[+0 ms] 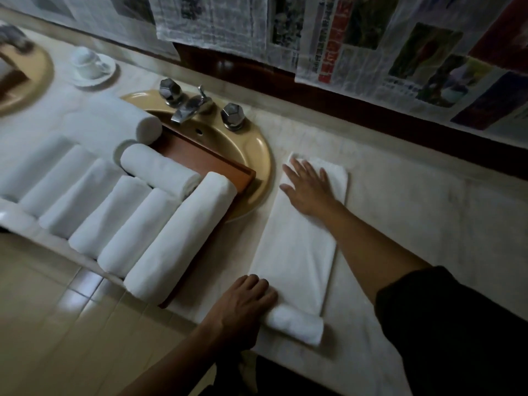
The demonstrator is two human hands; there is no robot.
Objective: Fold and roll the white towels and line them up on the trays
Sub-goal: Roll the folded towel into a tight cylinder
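Head view, left to right. Wooden tray [228, 167]: flat, reddish-brown, raised lip, set over a tan oval sink [257, 155]. Rolled towels [120, 212]: white terry cylinders laid side by side on the tray, near ends overhanging the counter edge; two more rolls sit crosswise behind them, by the faceted chrome tap [197, 105]. Left hand [243, 304]: fingers curled over the started roll at the near end of the folded towel [300, 252], gripping it. Folded towel: long white strip, flat on the pale marble-like counter [414, 210], just right of the sink. Right hand [310, 185]: open, palm flat, pressing the strip's far end. Counter right of the strip: bare, possibly veined; dim light blurs the surface. Newspaper sheets [371, 44] cover the wall.
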